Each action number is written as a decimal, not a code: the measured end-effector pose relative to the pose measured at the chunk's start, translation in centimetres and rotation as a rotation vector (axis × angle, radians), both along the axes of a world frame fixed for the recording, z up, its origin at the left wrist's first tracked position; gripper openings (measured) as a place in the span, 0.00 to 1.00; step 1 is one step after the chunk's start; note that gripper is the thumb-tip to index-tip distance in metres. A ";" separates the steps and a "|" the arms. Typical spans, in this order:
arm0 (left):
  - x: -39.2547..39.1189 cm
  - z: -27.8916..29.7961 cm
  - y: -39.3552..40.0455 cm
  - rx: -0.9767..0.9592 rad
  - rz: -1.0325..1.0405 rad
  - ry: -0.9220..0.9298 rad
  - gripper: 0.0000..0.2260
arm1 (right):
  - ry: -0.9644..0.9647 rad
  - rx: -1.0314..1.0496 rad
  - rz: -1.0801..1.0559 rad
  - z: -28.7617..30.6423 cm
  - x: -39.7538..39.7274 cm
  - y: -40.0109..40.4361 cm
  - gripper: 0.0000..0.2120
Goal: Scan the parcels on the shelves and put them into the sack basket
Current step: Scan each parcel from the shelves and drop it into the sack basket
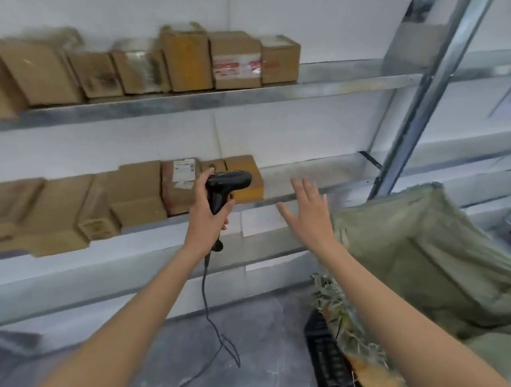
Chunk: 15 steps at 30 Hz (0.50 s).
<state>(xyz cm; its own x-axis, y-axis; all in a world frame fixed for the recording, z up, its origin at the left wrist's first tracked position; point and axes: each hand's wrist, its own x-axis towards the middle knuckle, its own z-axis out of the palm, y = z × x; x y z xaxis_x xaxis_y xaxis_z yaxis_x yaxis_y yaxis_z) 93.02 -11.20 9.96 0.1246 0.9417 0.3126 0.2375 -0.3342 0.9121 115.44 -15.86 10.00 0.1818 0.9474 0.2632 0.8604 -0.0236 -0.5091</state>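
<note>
Brown cardboard parcels are sitting in rows on two metal shelves. The upper shelf [331, 85] is carrying a row [186, 60] running from the left edge to about the middle. The lower shelf [308, 190] is holding another row, and the end box [245, 176] of that row is lying right behind the scanner [226, 184].

Left hand [203, 217] is gripping the black scanner by its handle, fingers wrapped round it, head pointing right, directly in front of the end box. A labelled box [182, 183] is standing just left of the hand. The scanner's cable [208, 301] is hanging down toward the grey floor.

Right hand [307, 211] is hovering with fingers spread and straight, holding nothing, just right of the scanner and the end box, in front of the bare part of the lower shelf. It is not touching any parcel.

Green woven sack [416, 258] is standing to the right of the right hand, close beside the wrist, mouth draped open over a black basket [324, 353]. A brown parcel [376, 374] is showing at the sack's frayed lower edge. Frame is motion-blurred at the left.
</note>
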 end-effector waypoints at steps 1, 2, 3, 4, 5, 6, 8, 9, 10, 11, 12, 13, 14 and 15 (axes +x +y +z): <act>-2.7 0.1 0.0 0.003 0.043 -0.003 0.31 | 0.001 -0.002 0.048 0.1 -2.5 1.1 0.33; -5.3 0.1 -0.2 0.004 0.087 -0.007 0.30 | 0.005 -0.008 0.093 0.2 -5.1 2.2 0.33; -7.9 0.2 -0.3 0.007 0.134 -0.013 0.30 | 0.009 -0.014 0.137 0.2 -7.7 3.2 0.33; -10.3 0.2 -0.5 0.010 0.186 -0.021 0.30 | 0.009 -0.022 0.175 0.2 -10.3 4.1 0.33; -12.8 0.3 -0.7 0.012 0.237 -0.030 0.30 | 0.008 -0.028 0.211 0.1 -12.9 4.9 0.33; -15.1 0.4 -0.9 0.014 0.281 -0.036 0.30 | 0.005 -0.033 0.244 -0.1 -15.5 5.7 0.33; -19.4 0.5 -1.2 0.019 0.341 -0.033 0.30 | -0.004 -0.040 0.302 -0.4 -20.2 6.8 0.33; -21.5 0.6 -1.3 0.022 0.364 -0.030 0.31 | -0.009 -0.045 0.328 -0.5 -22.4 7.3 0.33; -23.6 0.5 -1.5 0.022 0.387 -0.029 0.31 | -0.016 -0.050 0.353 -0.6 -24.5 7.7 0.33; -25.6 0.5 -1.7 0.022 0.413 -0.028 0.31 | -0.022 -0.052 0.379 -0.8 -26.6 8.0 0.33; -27.6 0.5 -1.9 0.021 0.443 -0.024 0.31 | -0.028 -0.056 0.405 -0.9 -28.5 8.3 0.33; -29.6 0.5 -2.2 0.018 0.472 -0.018 0.30 | -0.036 -0.062 0.430 -1.1 -30.4 8.6 0.33; -31.6 0.5 -2.6 0.014 0.500 -0.007 0.31 | -0.046 -0.069 0.457 -1.2 -32.4 9.0 0.33; -33.6 0.4 -3.0 0.010 0.521 0.008 0.31 | -0.059 -0.074 0.484 -1.4 -34.4 9.3 0.33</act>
